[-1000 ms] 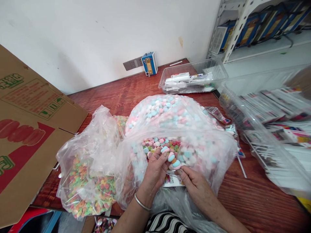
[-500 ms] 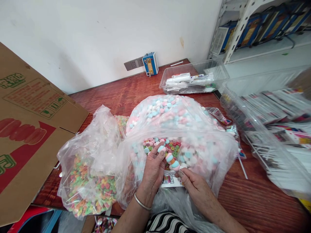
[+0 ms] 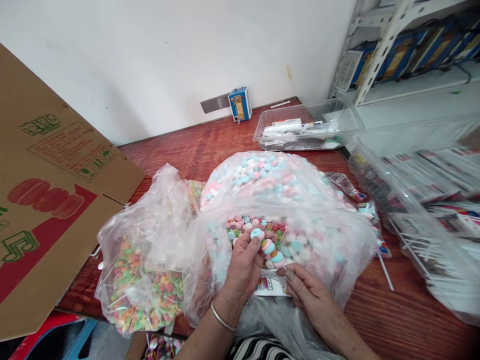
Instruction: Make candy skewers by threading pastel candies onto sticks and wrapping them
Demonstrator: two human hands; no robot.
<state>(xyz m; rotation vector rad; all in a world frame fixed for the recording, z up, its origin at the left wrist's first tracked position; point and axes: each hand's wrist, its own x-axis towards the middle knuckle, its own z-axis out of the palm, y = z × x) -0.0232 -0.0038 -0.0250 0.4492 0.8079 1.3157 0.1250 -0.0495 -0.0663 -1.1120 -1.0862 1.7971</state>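
Observation:
My left hand (image 3: 243, 262) is closed, with a blue and pink marshmallow (image 3: 257, 233) pinched between thumb and fingers. Just right of it is a candy skewer (image 3: 277, 257), threaded with pink and blue marshmallows and an orange piece between them. My right hand (image 3: 309, 286) pinches the skewer's lower end, where a bit of thin stick shows. Both hands are over the open mouth of a large clear bag (image 3: 330, 235) of marshmallows. Red and green gummy rings (image 3: 279, 231) lie inside that opening. A white printed packet (image 3: 272, 286) shows below the skewer.
Left of my hands sits a clear bag (image 3: 150, 295) of colourful gummy rings, beside a cardboard box (image 3: 112, 175). Clear plastic trays (image 3: 311, 145) with wrappers and sticks stand behind and to the right. A wrapped stick candy (image 3: 382, 260) lies on the wooden table (image 3: 397, 320).
The whole view has shifted slightly, so everything appears a little further right and lower. The marshmallow in my left hand is turned to show its blue face more. Both grips are kept.

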